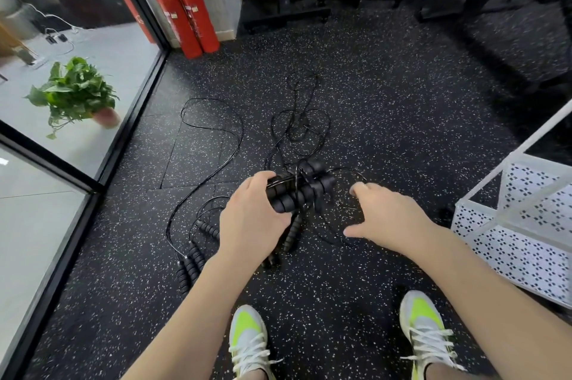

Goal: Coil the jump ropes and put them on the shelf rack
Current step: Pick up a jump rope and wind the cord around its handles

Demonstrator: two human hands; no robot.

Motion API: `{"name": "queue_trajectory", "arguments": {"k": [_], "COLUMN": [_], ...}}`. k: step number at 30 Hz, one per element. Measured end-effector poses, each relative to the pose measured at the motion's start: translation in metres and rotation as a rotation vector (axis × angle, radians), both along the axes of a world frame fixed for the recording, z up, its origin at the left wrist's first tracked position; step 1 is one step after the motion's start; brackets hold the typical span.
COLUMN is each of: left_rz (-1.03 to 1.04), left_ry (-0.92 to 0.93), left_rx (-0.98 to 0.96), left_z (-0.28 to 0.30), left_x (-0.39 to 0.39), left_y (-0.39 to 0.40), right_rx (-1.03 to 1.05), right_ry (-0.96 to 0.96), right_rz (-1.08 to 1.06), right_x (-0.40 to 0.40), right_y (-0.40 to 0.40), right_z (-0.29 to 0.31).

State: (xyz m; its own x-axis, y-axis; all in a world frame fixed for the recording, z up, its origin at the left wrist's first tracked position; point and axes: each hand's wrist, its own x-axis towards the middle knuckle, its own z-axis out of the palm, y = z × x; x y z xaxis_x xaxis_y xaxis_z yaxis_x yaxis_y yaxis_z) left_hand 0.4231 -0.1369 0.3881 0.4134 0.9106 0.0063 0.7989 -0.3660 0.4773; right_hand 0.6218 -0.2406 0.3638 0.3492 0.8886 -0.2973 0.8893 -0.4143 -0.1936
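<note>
Several black jump ropes lie tangled on the speckled black floor. My left hand grips a bundle of black ribbed handles held above the floor, with thin cord wound around them. My right hand hovers just right of the bundle, fingers spread and holding nothing. Loose cord trails away ahead of the bundle in loops. Another rope curves off to the left, its handles lying by my left forearm. The white perforated shelf rack stands at the right.
A glass wall with a black frame runs along the left, a potted plant behind it. Two red fire extinguishers stand at the back corner. Dark gym equipment bases sit at the back. My two shoes are below.
</note>
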Motion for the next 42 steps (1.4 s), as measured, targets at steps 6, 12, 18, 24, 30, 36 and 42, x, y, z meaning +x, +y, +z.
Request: {"name": "queue_trajectory", "arguments": {"k": [6,12,18,24,30,36,42], "left_rz": [-0.058,-0.125,-0.161,-0.372,-0.437,-0.202,-0.125], "left_ry": [-0.013,-0.022,-0.073,0.021,0.216,0.231,0.002], "left_rx": [-0.046,-0.065,0.036,0.119,0.099,0.049,-0.059], "left_z": [0.002,0.004,0.007,0.008,0.006,0.003,0.006], "left_x": [0.004,0.006,0.004,-0.01,-0.017,-0.02,-0.017], "left_y": [-0.009,-0.013,-0.012,-0.001,0.005,0.012,0.007], "right_rx": [0.212,0.638,0.555,0.117,-0.142,-0.317,-0.314], "right_ry": [0.122,0.411,0.717,0.897,0.572,0.223,0.088], "right_rz": [-0.257,-0.38,-0.205,-0.072,-0.013,-0.038,-0.068], "right_x": [0.002,-0.005,-0.01,0.003,0.015,0.019,0.01], "right_y": [0.004,0.005,0.006,0.006,-0.001,-0.005,-0.006], "right_z": [0.007,0.009,0.008,0.003,0.0,0.011,0.013]}}
